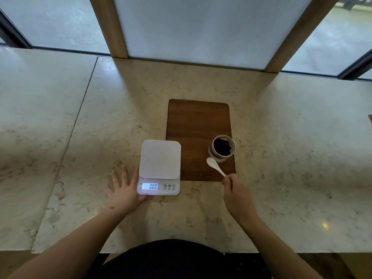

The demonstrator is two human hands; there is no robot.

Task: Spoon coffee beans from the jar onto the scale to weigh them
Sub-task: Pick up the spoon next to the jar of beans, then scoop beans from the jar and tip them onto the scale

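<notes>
A white digital scale (160, 158) sits on the marble counter, its lit display reading 000 and its platform bare. To its right an open glass jar (222, 148) of dark coffee beans stands on the near right corner of a brown wooden board (198, 119). My right hand (239, 196) is closed on the handle of a white spoon (214, 165); the spoon's empty bowl hovers just in front of the jar. My left hand (124, 190) lies flat on the counter with fingers spread, touching the scale's near left corner.
The marble counter (291, 158) runs wide on both sides, with a seam (76, 125) at the left. A frosted panel in wooden posts (191, 27) and windows stand behind it. The counter's front edge is close to my body.
</notes>
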